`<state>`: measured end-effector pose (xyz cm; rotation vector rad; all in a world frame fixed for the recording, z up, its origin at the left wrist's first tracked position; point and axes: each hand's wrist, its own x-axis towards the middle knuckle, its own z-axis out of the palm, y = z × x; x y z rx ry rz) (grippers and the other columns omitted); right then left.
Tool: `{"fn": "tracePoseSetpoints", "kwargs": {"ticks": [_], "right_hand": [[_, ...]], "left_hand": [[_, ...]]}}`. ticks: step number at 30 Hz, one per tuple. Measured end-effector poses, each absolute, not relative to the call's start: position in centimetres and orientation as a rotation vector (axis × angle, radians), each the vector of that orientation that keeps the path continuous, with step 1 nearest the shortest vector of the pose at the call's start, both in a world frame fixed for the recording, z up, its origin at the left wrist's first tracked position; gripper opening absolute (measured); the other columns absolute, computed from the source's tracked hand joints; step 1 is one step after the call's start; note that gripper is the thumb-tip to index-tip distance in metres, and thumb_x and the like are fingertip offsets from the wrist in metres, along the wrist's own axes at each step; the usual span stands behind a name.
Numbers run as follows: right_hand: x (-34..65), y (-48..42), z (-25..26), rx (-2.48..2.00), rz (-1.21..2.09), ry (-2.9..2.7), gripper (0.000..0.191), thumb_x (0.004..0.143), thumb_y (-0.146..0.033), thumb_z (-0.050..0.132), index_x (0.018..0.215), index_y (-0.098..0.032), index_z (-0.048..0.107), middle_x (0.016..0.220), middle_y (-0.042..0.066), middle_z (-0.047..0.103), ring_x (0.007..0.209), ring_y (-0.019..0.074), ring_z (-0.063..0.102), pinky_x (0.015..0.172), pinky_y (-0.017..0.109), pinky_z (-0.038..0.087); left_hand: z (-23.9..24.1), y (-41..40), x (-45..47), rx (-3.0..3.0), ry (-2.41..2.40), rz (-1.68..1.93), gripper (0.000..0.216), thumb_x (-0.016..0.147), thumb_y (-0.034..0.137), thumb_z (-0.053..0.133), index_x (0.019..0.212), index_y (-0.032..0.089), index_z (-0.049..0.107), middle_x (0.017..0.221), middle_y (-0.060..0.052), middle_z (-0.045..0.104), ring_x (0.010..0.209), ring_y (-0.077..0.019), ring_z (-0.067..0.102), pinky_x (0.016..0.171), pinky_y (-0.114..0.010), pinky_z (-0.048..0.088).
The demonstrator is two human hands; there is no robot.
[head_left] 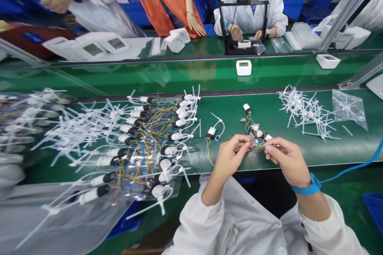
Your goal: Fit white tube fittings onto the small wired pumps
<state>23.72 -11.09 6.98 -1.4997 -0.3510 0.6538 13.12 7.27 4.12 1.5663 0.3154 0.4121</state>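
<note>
My left hand (234, 152) pinches thin coloured wires (254, 140) of a small wired assembly over the green bench. Opposite it, my right hand (284, 155) pinches the end of a wire, with a blue strap around that wrist. A black-and-white cylindrical part (267, 137) on the wires lies just beyond my right fingers. Farther back, another such cylinder (247, 108) joins the bundle by yellow and green wires. Left of my left hand lies a cylinder (211, 133) with a white tube loop and a small blue board (217, 138).
Rows of wired cylinders (128, 129) cover the left of the bench beside piles of white plastic strips (86, 123). More strips (306, 111) and a clear bag (348, 108) lie right. A white device (243, 67) sits on the green strip ahead. Co-workers stand and sit across.
</note>
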Motion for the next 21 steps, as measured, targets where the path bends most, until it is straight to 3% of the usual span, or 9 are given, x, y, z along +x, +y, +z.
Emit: {"fn": "tracePoseSetpoints", "kwargs": {"ticks": [5,9,12,18,21], "right_hand": [[24.5,-11.0,7.3,-1.445,0.543,-0.505,0.019,0.094,-0.045,0.089,0.094,-0.026,0.087,0.102,0.007,0.081,0.086,0.0211,0.071,0.080,0.035,0.060],[25.2,-10.6,8.1,-1.391,0.549,-0.463,0.023,0.096,-0.049,0.088,0.100,-0.027,0.087,0.105,0.006,0.084,0.097,0.0240,0.077,0.094,0.040,0.063],[25.8,-10.2,9.1,-1.329,0.520,-0.440,0.030,0.093,-0.056,0.090,0.096,-0.027,0.083,0.098,0.005,0.083,0.096,0.0246,0.079,0.092,0.041,0.065],[27.4,-9.2,11.3,-1.338,0.485,-0.484,0.034,0.092,-0.059,0.089,0.096,-0.027,0.081,0.089,0.004,0.080,0.085,0.0245,0.077,0.075,0.039,0.064],[28.2,-9.1,11.8,-1.378,0.471,-0.550,0.035,0.095,-0.060,0.087,0.099,-0.026,0.080,0.091,0.005,0.079,0.086,0.0245,0.076,0.075,0.040,0.064]], "left_hand": [[4.4,7.2,13.7,1.642,0.351,0.457,0.019,0.106,0.041,0.070,0.105,0.021,0.072,0.092,-0.005,0.084,0.084,-0.0205,0.085,0.079,-0.029,0.069],[4.3,7.1,14.1,1.686,0.386,0.479,0.016,0.107,0.038,0.066,0.105,0.022,0.068,0.088,-0.003,0.081,0.076,-0.0174,0.082,0.071,-0.026,0.065],[4.0,7.2,14.5,1.710,0.399,0.485,0.014,0.107,0.036,0.066,0.105,0.022,0.067,0.088,-0.002,0.080,0.069,-0.0149,0.079,0.065,-0.023,0.061],[3.9,7.2,15.0,1.728,0.366,0.513,0.014,0.108,0.036,0.064,0.107,0.022,0.067,0.094,-0.002,0.079,0.068,-0.0130,0.076,0.063,-0.021,0.060],[3.8,7.2,15.1,1.735,0.356,0.514,0.015,0.109,0.037,0.063,0.111,0.023,0.069,0.093,-0.002,0.078,0.067,-0.0131,0.075,0.062,-0.022,0.060]]}}
